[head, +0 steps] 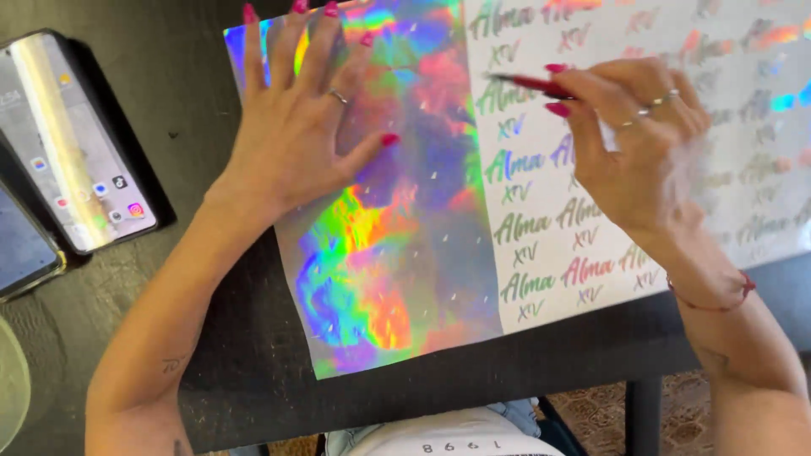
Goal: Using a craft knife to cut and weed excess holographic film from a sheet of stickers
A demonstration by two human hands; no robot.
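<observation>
My left hand (296, 127) lies flat, fingers spread, on the left part of a shiny rainbow holographic sheet (397, 253) on a black table (253, 371). The sheet's right part is white backing with rows of cut holographic lettering (541, 228). My right hand (634, 143) hovers over that lettered part and grips a thin red-handled tool (532, 83), its dark tip pointing left near the boundary between the shiny part and the white part.
A smartphone (76, 143) with a lit screen lies on a dark case at the table's left. A second device (21, 245) sits below it, and a pale round object (10, 380) shows at the bottom left edge. The table's front edge runs along the bottom.
</observation>
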